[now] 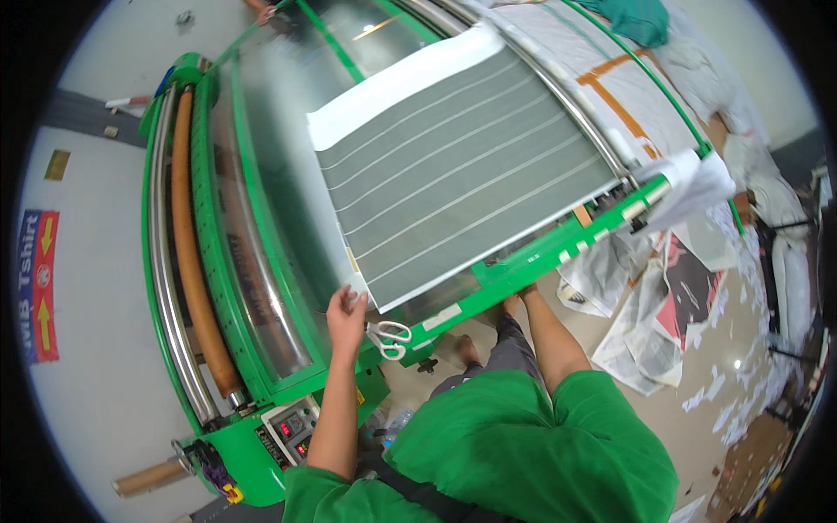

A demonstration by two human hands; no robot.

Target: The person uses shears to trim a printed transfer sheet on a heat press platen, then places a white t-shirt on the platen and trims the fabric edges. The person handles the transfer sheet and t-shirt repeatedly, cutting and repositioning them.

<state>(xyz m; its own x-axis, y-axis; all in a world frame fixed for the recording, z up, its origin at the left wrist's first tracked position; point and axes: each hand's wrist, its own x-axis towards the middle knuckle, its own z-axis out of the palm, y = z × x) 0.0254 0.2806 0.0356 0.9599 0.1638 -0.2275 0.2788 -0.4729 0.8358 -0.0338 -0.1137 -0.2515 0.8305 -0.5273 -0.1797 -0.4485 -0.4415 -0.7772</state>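
Observation:
A pair of scissors [390, 339] with white loop handles sticks out to the right of my left hand [346, 315]; its blades are hidden against the palm. My left fingers are curled beside the near left corner of a grey sheet [471, 174] with thin pale stripes and a white border. The sheet lies over the bed of a large green machine, its far edge a curled white band [392, 83]. My right arm [554, 331] reaches down to the near green rail [523, 283], and the right hand is mostly hidden beneath it.
A brown roller [193, 235] and steel roller [166, 261] run along the machine's left side, near a control panel [294, 427]. Another person's hand [264, 12] is at the far end. Crumpled printed paper [641, 322] lies on the floor to the right.

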